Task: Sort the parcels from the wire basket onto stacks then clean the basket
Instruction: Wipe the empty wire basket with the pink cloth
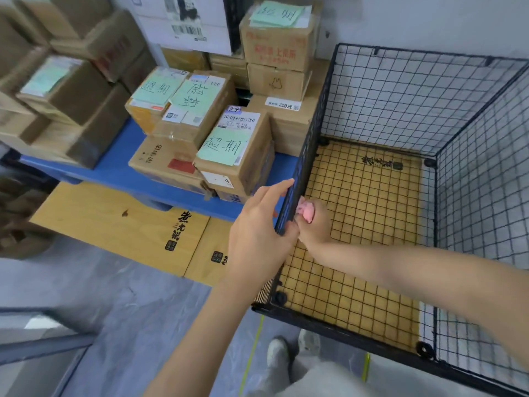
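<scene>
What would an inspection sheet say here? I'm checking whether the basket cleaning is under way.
Surface: grey floor; yellow liner under the basket mesh.
Job's things: wire basket holds no parcels; parcels stacked on blue platform; pink cloth against its left wall.
Clutter: printed boards flat on floor.
Hands: left hand holds that wall; right hand grips the cloth inside.
Cables: nothing seen.
Surroundings: white wall, person's shoes.

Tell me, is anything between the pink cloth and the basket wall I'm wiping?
Nothing visible. The right hand holds the pink cloth against the inside left wall of the wire basket; the left hand holds that wall from outside.
</scene>
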Available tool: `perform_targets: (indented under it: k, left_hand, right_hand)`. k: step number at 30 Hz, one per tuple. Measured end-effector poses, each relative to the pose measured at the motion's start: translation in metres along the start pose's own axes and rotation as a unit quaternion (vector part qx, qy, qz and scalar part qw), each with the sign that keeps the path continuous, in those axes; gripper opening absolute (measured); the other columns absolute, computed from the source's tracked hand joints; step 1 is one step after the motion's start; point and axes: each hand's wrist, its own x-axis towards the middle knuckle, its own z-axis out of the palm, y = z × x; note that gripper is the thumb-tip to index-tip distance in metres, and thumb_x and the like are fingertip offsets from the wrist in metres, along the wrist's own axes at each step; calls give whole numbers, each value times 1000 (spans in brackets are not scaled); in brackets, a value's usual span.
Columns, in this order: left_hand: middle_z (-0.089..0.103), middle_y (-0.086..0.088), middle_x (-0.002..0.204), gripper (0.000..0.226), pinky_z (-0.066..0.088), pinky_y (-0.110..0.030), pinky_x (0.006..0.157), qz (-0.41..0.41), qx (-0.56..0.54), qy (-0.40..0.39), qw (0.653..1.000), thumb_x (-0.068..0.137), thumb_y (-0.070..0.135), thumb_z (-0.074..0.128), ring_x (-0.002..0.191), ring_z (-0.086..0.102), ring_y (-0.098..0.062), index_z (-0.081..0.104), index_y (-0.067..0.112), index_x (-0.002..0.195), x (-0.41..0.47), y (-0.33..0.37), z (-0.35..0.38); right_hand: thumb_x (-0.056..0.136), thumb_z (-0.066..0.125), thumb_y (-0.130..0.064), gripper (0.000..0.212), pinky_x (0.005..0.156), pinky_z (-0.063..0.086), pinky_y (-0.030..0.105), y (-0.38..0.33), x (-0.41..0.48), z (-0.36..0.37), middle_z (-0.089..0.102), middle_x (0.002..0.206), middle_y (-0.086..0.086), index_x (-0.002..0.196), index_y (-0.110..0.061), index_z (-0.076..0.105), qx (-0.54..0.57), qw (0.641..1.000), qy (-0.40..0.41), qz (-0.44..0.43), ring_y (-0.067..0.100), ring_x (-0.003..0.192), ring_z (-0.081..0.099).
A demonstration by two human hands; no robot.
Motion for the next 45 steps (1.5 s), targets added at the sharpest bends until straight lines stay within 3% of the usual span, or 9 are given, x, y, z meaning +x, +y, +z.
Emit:
perform_targets:
  k: [3, 5, 14, 18, 24, 33, 37, 42, 45]
  left_hand:
    - [55, 17, 117, 64, 53, -33, 79, 3, -14, -2, 1000, 81, 15, 68, 92, 52, -4, 49, 31, 140, -1, 1, -1]
    - [56, 16, 116, 63, 50, -28, 79, 4, -24, -2, 1000, 82, 17, 69, 90, 52, 0, 49, 31, 140, -1, 1, -2]
    - [59, 17, 111, 50, 47, -25, 68, 35, -8, 12, 999, 81, 24, 72, 88, 52, -1, 57, 32, 129, -20, -6, -10]
    - [59, 20, 114, 51, 48, -23, 68, 30, -7, 13, 999, 82, 33, 69, 92, 55, 0, 55, 31, 131, -31, -14, -15]
    - [60, 21, 117, 49, 50, -26, 70, 15, -24, 7, 1000, 86, 37, 66, 94, 56, -2, 54, 31, 134, -38, -18, -12]
    - [60, 26, 109, 51, 44, -17, 68, 6, -50, 20, 999, 79, 45, 50, 93, 57, -3, 56, 37, 129, -37, -17, -10]
    - [61, 26, 107, 47, 47, -19, 68, -5, -62, 29, 998, 81, 43, 53, 92, 58, -5, 57, 38, 127, -37, -19, -8]
    - [63, 21, 104, 47, 51, -28, 66, -5, -64, 32, 997, 82, 43, 54, 90, 58, -7, 59, 35, 128, -36, -19, -7]
    - [63, 22, 105, 47, 52, -31, 67, -9, -65, 27, 997, 82, 43, 54, 91, 58, -9, 59, 36, 129, -36, -18, -7]
  right_hand:
    - [84, 64, -21, 26, 68, 62, 47, -23, -15, -20, 59, 110, 1, 105, -33, 55, 30, 997, -29, -60, 17, 90, 68]
    - [86, 66, -13, 26, 64, 60, 55, -40, -26, -34, 60, 106, 4, 103, -30, 57, 57, 994, -50, -83, 27, 87, 68]
    - [79, 72, -33, 39, 71, 59, 55, -92, -79, -63, 59, 115, 6, 114, -30, 56, 114, 971, -114, -178, 36, 105, 64]
    - [76, 73, -43, 30, 68, 60, 47, -81, -86, -57, 56, 111, 3, 99, -35, 55, 64, 974, -115, -185, 28, 100, 63]
    - [80, 71, -23, 34, 67, 52, 30, -51, -77, -39, 50, 111, 10, 101, -31, 47, 52, 974, -150, -161, 31, 93, 62]
    - [86, 70, -20, 45, 70, 61, 51, -14, -67, -27, 53, 121, 9, 121, -26, 42, 62, 979, -171, -92, 32, 108, 62]
    - [91, 65, -11, 33, 70, 62, 40, -3, -68, -34, 48, 118, 0, 112, -25, 43, -14, 980, -167, -110, 14, 101, 62]
    - [84, 60, -29, 35, 64, 61, 47, 24, -69, -9, 49, 110, -6, 113, -27, 41, -56, 985, -157, -48, 20, 92, 64]
    - [91, 62, -18, 34, 61, 61, 35, 32, -65, -3, 50, 109, -6, 116, -24, 40, -65, 987, -145, -29, 11, 88, 64]
